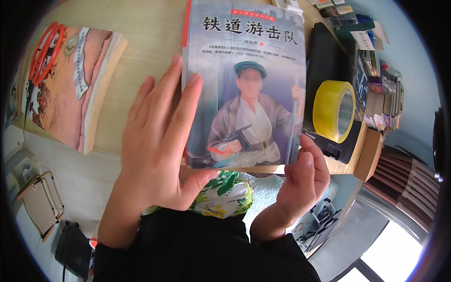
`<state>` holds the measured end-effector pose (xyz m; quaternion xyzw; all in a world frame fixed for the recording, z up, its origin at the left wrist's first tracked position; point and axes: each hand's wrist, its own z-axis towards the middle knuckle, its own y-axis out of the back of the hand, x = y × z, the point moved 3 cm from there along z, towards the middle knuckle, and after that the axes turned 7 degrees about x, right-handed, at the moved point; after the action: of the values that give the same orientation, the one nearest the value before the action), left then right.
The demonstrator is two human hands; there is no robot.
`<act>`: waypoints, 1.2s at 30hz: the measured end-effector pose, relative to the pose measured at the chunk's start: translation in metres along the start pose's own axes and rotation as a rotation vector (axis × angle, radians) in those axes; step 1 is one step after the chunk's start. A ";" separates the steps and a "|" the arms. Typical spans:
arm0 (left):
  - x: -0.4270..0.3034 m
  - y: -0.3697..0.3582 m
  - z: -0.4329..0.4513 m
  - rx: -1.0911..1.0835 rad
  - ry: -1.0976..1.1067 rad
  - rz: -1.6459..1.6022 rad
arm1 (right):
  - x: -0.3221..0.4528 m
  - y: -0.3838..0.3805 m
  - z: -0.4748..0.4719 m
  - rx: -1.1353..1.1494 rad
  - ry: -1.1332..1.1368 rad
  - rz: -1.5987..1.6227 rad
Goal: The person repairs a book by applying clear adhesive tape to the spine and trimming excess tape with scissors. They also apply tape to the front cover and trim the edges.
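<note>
A paperback book (246, 105) lies before me, its illustrated front cover facing up, with a capped figure and printed writing on it. The cover looks glossy. My left hand (158, 137) is at the book's left edge, fingers spread along the spine side and thumb by the lower edge. At the lower right corner, my right hand (304, 172) pinches the book between curled fingers and thumb. The book's bottom edge sticks out toward me past the table's front edge.
On the left, a thick book (67, 88) bears red-handled scissors (45, 53). Right of my book, a yellow tape roll (333, 111) rests on a black case (324, 60). Boxes (366, 38) and stacked books (387, 98) line the wall. The wooden table (151, 31) ends before my lap.
</note>
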<state>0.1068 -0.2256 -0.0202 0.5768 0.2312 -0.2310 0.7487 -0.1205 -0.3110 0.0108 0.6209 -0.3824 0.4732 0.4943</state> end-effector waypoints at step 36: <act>-0.001 0.002 0.002 0.029 0.055 -0.030 | 0.001 0.010 0.034 0.320 -0.132 0.100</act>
<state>0.1074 -0.2270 -0.0170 0.5901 0.2571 -0.2295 0.7301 -0.1228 -0.3462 0.0122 0.7016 -0.3645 0.5101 0.3387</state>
